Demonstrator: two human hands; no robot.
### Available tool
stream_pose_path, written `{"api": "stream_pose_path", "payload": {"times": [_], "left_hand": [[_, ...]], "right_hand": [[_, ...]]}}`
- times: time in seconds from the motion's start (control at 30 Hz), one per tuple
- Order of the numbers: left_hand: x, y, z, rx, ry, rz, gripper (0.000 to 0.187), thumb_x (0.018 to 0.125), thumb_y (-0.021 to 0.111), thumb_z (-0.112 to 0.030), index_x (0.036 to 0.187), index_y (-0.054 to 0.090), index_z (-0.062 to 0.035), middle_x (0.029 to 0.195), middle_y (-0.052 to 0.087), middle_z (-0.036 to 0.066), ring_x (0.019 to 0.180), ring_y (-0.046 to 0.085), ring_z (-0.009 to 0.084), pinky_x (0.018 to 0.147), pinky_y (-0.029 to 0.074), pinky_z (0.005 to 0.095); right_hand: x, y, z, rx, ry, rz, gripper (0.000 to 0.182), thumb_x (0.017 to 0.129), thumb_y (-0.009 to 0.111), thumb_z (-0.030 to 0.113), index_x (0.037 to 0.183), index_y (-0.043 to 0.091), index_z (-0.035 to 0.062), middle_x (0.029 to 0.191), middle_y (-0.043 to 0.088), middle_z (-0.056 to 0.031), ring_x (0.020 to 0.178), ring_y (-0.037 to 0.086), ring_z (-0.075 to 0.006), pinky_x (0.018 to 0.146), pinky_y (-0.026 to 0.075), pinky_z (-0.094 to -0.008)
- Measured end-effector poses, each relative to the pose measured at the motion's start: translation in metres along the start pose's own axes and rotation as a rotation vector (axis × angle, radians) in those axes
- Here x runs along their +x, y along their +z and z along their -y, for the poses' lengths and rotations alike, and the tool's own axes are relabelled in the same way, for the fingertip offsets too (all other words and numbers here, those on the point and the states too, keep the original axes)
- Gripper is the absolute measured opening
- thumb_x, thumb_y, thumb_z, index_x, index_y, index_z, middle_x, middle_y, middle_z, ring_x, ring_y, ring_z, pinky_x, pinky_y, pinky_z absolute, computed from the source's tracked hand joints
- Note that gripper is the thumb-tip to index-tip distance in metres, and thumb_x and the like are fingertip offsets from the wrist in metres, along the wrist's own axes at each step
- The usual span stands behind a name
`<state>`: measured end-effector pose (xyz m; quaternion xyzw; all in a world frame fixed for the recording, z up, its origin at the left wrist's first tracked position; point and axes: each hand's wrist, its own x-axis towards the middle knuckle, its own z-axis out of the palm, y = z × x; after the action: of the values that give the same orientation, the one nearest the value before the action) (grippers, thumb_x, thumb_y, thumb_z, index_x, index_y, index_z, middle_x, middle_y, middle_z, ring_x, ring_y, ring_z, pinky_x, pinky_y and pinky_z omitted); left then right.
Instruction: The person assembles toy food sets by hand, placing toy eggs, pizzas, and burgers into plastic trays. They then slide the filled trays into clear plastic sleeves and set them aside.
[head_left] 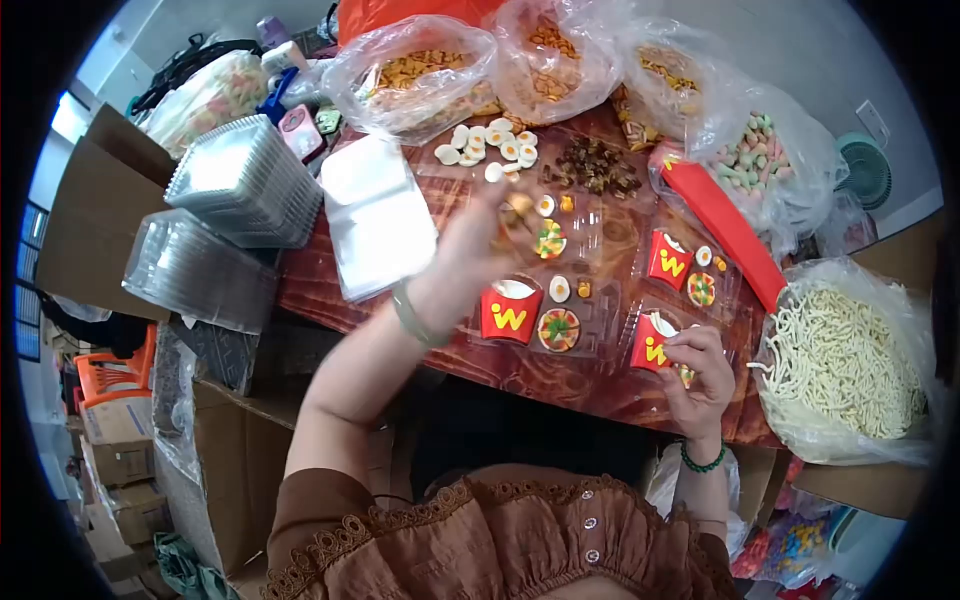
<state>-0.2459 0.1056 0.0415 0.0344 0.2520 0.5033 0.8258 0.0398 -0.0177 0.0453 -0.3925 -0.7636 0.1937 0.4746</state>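
Note:
My left hand (pixel 460 260) is motion-blurred over the left clear tray, its fingers reaching towards the pile of white-and-yellow egg candies (pixel 495 142). A blurred brown item (pixel 520 215) lies beside it; whether the hand holds anything is unclear. My right hand (pixel 700 375) has its fingers closed at the lower right red box (pixel 645 342), which contains white strips. Under the fingers, a small round pizza candy (pixel 686 374) is partly hidden. Another red box (pixel 510 312) stands beside a pizza candy (pixel 558 330), a small egg (pixel 559 289) and a yellow piece (pixel 584 289).
Stacked clear containers (pixel 245 180) and an open white container (pixel 380 220) are at the left. Bags of candy (pixel 425 75) line the back. Brown pieces (pixel 598 167) lie mid-table. A red strip (pixel 725 225) and a bag of pale strips (pixel 850 360) are at the right.

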Motion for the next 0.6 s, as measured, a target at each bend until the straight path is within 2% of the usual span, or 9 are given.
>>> {"api": "stream_pose_path", "payload": {"times": [0.03, 0.07, 0.1, 0.13, 0.17, 0.23, 0.43, 0.57, 0.6], "left_hand": [[0.020, -0.010, -0.045, 0.126, 0.154, 0.054, 0.026, 0.099, 0.042, -0.025, 0.096, 0.055, -0.0032, 0.090, 0.062, 0.008, 0.065, 0.056, 0.0120, 0.046, 0.043, 0.0159], [0.029, 0.009, -0.079, 0.181, 0.372, -0.131, 0.021, 0.097, 0.044, -0.021, 0.096, 0.055, -0.0024, 0.091, 0.063, 0.009, 0.065, 0.056, 0.0114, 0.049, 0.046, 0.0179], [0.061, -0.017, -0.146, 0.149, 0.285, -0.032, 0.020, 0.095, 0.048, -0.019, 0.100, 0.055, -0.0016, 0.098, 0.063, 0.012, 0.075, 0.060, 0.0172, 0.061, 0.053, 0.0252], [0.067, 0.020, -0.169, -0.009, 0.500, -0.280, 0.024, 0.091, 0.051, -0.014, 0.110, 0.053, -0.0002, 0.108, 0.060, 0.017, 0.090, 0.060, 0.0266, 0.076, 0.054, 0.0329], [0.059, 0.054, -0.176, 0.098, 0.634, -0.448, 0.037, 0.086, 0.055, -0.011, 0.121, 0.049, 0.0009, 0.114, 0.057, 0.020, 0.100, 0.057, 0.0316, 0.088, 0.049, 0.0343], [0.077, 0.048, -0.173, 0.150, 0.646, -0.450, 0.037, 0.086, 0.057, -0.011, 0.120, 0.050, 0.0007, 0.113, 0.058, 0.019, 0.100, 0.057, 0.0307, 0.088, 0.049, 0.0339], [0.114, 0.020, -0.190, 0.456, 0.946, -0.499, 0.040, 0.081, 0.065, -0.010, 0.119, 0.053, -0.0003, 0.108, 0.061, 0.012, 0.099, 0.059, 0.0253, 0.084, 0.049, 0.0314], [0.122, 0.017, -0.199, 0.662, 1.188, -0.535, 0.043, 0.079, 0.071, -0.009, 0.118, 0.055, -0.0009, 0.105, 0.063, 0.007, 0.099, 0.060, 0.0217, 0.082, 0.048, 0.0298], [0.121, 0.011, -0.192, 0.664, 1.188, -0.541, 0.043, 0.079, 0.071, -0.009, 0.118, 0.055, -0.0009, 0.105, 0.063, 0.007, 0.099, 0.060, 0.0217, 0.082, 0.048, 0.0298]], "right_hand": [[-0.004, -0.001, -0.002, -0.013, 0.021, 0.012, 0.018, 0.074, 0.073, 0.010, 0.091, 0.066, 0.0062, 0.091, 0.062, -0.0081, 0.083, 0.057, -0.0235, 0.078, 0.042, -0.0346], [-0.010, -0.002, -0.003, -0.030, 0.047, 0.022, 0.018, 0.074, 0.073, 0.009, 0.090, 0.066, 0.0057, 0.089, 0.063, -0.0082, 0.083, 0.057, -0.0230, 0.077, 0.042, -0.0339], [-0.012, 0.000, -0.002, 0.022, 0.099, 0.017, 0.017, 0.073, 0.073, 0.006, 0.090, 0.067, 0.0055, 0.088, 0.064, -0.0077, 0.081, 0.058, -0.0224, 0.076, 0.043, -0.0327], [-0.017, 0.001, -0.004, 0.027, 0.131, 0.021, 0.017, 0.073, 0.073, 0.005, 0.089, 0.067, 0.0052, 0.087, 0.064, -0.0074, 0.081, 0.058, -0.0221, 0.075, 0.043, -0.0323], [-0.021, 0.002, -0.006, 0.034, 0.162, 0.023, 0.017, 0.073, 0.073, 0.004, 0.088, 0.067, 0.0049, 0.087, 0.064, -0.0071, 0.081, 0.058, -0.0218, 0.074, 0.044, -0.0318], [-0.026, 0.001, -0.006, 0.013, 0.209, 0.032, 0.017, 0.073, 0.072, 0.003, 0.088, 0.067, 0.0044, 0.087, 0.065, -0.0065, 0.081, 0.059, -0.0210, 0.075, 0.044, -0.0318], [-0.038, -0.013, -0.011, 0.014, 0.261, -0.001, 0.016, 0.074, 0.072, 0.002, 0.089, 0.067, 0.0035, 0.086, 0.065, -0.0070, 0.080, 0.059, -0.0197, 0.073, 0.045, -0.0300], [-0.037, -0.025, -0.016, 0.068, 0.360, -0.028, 0.015, 0.075, 0.071, 0.000, 0.089, 0.067, 0.0019, 0.084, 0.065, -0.0080, 0.077, 0.060, -0.0192, 0.070, 0.046, -0.0285], [-0.035, -0.026, -0.016, 0.101, 0.405, -0.021, 0.015, 0.075, 0.071, 0.000, 0.089, 0.067, 0.0015, 0.084, 0.065, -0.0083, 0.075, 0.061, -0.0190, 0.069, 0.047, -0.0281]]}}
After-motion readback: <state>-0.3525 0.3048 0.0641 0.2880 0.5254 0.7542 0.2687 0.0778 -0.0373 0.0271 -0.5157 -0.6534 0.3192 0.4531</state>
